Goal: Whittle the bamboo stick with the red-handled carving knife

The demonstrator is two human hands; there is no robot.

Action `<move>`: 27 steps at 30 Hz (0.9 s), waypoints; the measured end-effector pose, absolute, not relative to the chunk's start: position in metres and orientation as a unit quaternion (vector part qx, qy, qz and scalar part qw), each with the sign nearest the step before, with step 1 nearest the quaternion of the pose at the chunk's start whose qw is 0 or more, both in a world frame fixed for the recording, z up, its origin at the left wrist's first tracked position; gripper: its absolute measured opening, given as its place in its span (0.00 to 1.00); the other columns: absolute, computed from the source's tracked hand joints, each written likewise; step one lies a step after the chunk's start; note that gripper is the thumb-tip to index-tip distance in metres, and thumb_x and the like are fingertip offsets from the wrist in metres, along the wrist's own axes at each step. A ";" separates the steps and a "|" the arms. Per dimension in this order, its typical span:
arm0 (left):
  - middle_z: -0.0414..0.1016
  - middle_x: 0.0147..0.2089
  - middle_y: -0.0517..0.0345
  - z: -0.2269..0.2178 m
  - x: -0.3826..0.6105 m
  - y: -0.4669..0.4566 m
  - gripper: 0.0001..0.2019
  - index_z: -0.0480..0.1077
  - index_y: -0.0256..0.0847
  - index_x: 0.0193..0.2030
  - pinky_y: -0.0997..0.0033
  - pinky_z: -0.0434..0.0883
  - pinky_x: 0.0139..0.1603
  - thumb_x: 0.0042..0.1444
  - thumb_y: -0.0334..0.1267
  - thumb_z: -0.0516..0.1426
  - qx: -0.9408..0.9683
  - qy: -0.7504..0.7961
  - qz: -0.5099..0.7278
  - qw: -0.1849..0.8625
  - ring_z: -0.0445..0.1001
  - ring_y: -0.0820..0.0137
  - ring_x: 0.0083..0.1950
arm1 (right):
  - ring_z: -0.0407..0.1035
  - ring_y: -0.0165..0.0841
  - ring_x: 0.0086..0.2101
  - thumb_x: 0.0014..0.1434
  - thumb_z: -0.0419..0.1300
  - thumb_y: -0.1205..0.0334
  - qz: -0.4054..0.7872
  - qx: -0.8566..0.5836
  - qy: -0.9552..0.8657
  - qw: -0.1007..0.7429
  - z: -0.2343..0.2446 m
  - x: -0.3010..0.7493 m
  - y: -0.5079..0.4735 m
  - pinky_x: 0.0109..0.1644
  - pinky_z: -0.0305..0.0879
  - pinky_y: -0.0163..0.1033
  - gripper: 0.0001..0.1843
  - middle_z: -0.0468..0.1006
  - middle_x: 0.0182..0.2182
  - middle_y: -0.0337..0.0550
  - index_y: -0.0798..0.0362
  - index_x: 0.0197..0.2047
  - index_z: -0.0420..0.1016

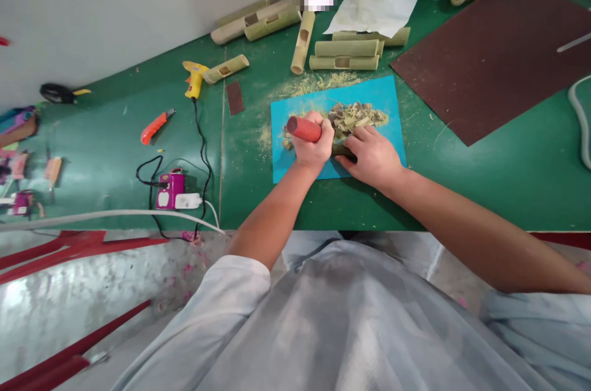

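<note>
My left hand point(313, 146) is closed around the thick red handle point(303, 128) of a tool; its working end is hidden beneath my fist. Just to its right, my right hand point(375, 156) presses with bent fingers on a dark greenish bamboo piece point(342, 151), only partly visible between the hands. Both hands are over a bright blue sheet point(388, 92). A heap of bamboo chips and shavings point(351, 117) lies right behind my fingers, with finer dust around it.
Cut bamboo tubes point(346, 48) with notches lie along the back, some under white paper point(378, 0). A brown board point(489, 58) covers the right side. Leftward are a yellow glue gun point(196, 77), an orange box cutter point(156, 127), a purple power adapter point(170, 189) and cords.
</note>
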State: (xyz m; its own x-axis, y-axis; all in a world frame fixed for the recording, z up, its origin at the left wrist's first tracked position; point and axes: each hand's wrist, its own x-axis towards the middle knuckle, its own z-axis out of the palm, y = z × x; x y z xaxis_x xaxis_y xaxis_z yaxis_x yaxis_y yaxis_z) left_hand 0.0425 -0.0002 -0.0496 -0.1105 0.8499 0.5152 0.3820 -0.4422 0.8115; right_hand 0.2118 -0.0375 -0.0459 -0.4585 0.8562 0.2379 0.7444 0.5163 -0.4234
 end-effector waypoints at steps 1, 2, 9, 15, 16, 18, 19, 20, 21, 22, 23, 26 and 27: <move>0.64 0.24 0.62 -0.050 0.043 -0.001 0.23 0.61 0.44 0.24 0.65 0.69 0.34 0.65 0.53 0.61 0.631 0.489 0.563 0.216 0.66 0.72 0.27 | 0.64 0.46 0.42 0.65 0.62 0.58 0.132 -0.475 -0.843 0.214 -0.046 0.212 -0.038 0.45 0.64 0.49 0.09 0.75 0.40 0.54 0.55 0.39 0.78; 0.64 0.24 0.63 -0.051 0.044 -0.001 0.23 0.61 0.44 0.24 0.65 0.70 0.35 0.64 0.52 0.62 0.626 0.494 0.559 0.227 0.66 0.72 0.27 | 0.64 0.46 0.42 0.65 0.62 0.57 0.133 -0.475 -0.843 0.213 -0.045 0.212 -0.038 0.45 0.64 0.49 0.09 0.75 0.40 0.54 0.55 0.39 0.78; 0.64 0.20 0.64 -0.047 0.045 0.001 0.23 0.62 0.44 0.21 0.68 0.71 0.30 0.62 0.52 0.61 0.506 0.546 0.600 0.294 0.66 0.74 0.23 | 0.64 0.47 0.43 0.66 0.61 0.59 0.124 -0.470 -0.848 0.212 -0.044 0.211 -0.041 0.47 0.65 0.49 0.09 0.75 0.40 0.55 0.55 0.40 0.78; 0.70 0.20 0.64 -0.038 0.051 -0.001 0.21 0.65 0.43 0.23 0.71 0.69 0.28 0.60 0.52 0.64 0.520 0.548 0.576 0.312 0.68 0.76 0.22 | 0.65 0.48 0.44 0.67 0.60 0.59 0.114 -0.473 -0.850 0.201 -0.045 0.210 -0.043 0.47 0.66 0.50 0.10 0.76 0.40 0.56 0.56 0.41 0.79; 0.71 0.20 0.64 -0.037 0.051 -0.001 0.21 0.65 0.43 0.23 0.71 0.69 0.27 0.60 0.52 0.64 0.524 0.545 0.575 0.312 0.68 0.76 0.22 | 0.65 0.48 0.44 0.66 0.61 0.59 0.113 -0.473 -0.851 0.197 -0.045 0.210 -0.043 0.47 0.66 0.51 0.10 0.76 0.41 0.56 0.57 0.41 0.79; 0.71 0.20 0.63 -0.036 0.051 -0.002 0.22 0.66 0.43 0.22 0.71 0.70 0.28 0.60 0.53 0.64 0.537 0.541 0.571 0.304 0.69 0.76 0.22 | 0.65 0.49 0.45 0.66 0.61 0.59 0.114 -0.473 -0.852 0.194 -0.044 0.210 -0.043 0.47 0.66 0.51 0.10 0.76 0.41 0.56 0.57 0.41 0.79; 0.72 0.20 0.63 -0.036 0.051 -0.002 0.22 0.66 0.43 0.22 0.71 0.71 0.29 0.60 0.53 0.64 0.543 0.541 0.569 0.297 0.69 0.75 0.23 | 0.65 0.49 0.45 0.66 0.61 0.59 0.116 -0.473 -0.852 0.195 -0.044 0.210 -0.042 0.47 0.66 0.51 0.09 0.76 0.41 0.56 0.57 0.41 0.79; 0.71 0.20 0.63 -0.036 0.050 -0.002 0.22 0.65 0.43 0.22 0.71 0.71 0.29 0.60 0.53 0.64 0.548 0.542 0.567 0.291 0.70 0.75 0.23 | 0.65 0.49 0.45 0.66 0.61 0.59 0.118 -0.472 -0.851 0.197 -0.044 0.211 -0.042 0.47 0.66 0.51 0.09 0.76 0.41 0.56 0.56 0.41 0.78; 0.71 0.21 0.63 -0.035 0.050 -0.002 0.23 0.65 0.43 0.22 0.71 0.71 0.30 0.61 0.53 0.64 0.552 0.543 0.565 0.285 0.70 0.75 0.23 | 0.65 0.49 0.45 0.66 0.61 0.60 0.119 -0.471 -0.851 0.199 -0.044 0.211 -0.042 0.47 0.66 0.51 0.09 0.76 0.41 0.56 0.56 0.41 0.78; 0.71 0.21 0.63 -0.035 0.050 -0.002 0.23 0.65 0.43 0.22 0.71 0.71 0.30 0.61 0.53 0.64 0.556 0.542 0.563 0.282 0.70 0.75 0.23 | 0.65 0.48 0.45 0.66 0.61 0.60 0.119 -0.470 -0.852 0.200 -0.044 0.211 -0.042 0.47 0.66 0.51 0.08 0.75 0.41 0.55 0.56 0.41 0.78; 0.71 0.21 0.63 -0.036 0.050 -0.002 0.23 0.65 0.43 0.22 0.71 0.72 0.30 0.61 0.54 0.64 0.561 0.540 0.561 0.281 0.70 0.75 0.23 | 0.65 0.48 0.45 0.66 0.61 0.60 0.118 -0.468 -0.852 0.200 -0.044 0.211 -0.043 0.47 0.66 0.50 0.08 0.75 0.41 0.55 0.56 0.41 0.78; 0.70 0.22 0.63 -0.037 0.047 -0.002 0.24 0.66 0.43 0.23 0.70 0.72 0.32 0.62 0.56 0.63 0.576 0.529 0.556 0.282 0.70 0.75 0.24 | 0.65 0.48 0.44 0.66 0.61 0.60 0.112 -0.468 -0.853 0.203 -0.045 0.211 -0.043 0.46 0.66 0.50 0.09 0.75 0.40 0.55 0.56 0.41 0.78; 0.69 0.22 0.63 -0.037 0.046 -0.002 0.24 0.66 0.43 0.24 0.70 0.72 0.33 0.63 0.56 0.63 0.583 0.525 0.554 0.279 0.70 0.74 0.25 | 0.65 0.48 0.44 0.66 0.60 0.59 0.110 -0.468 -0.853 0.205 -0.045 0.211 -0.043 0.46 0.65 0.50 0.09 0.75 0.40 0.55 0.56 0.41 0.78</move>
State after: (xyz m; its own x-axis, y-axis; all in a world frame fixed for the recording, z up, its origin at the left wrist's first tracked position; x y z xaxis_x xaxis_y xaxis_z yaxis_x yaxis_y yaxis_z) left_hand 0.0463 -0.0022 -0.0374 -0.1652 0.9213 0.3521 0.3029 -0.2924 0.9071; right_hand 0.2109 -0.0430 -0.0453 -0.4786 0.8428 0.2461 0.7528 0.5382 -0.3791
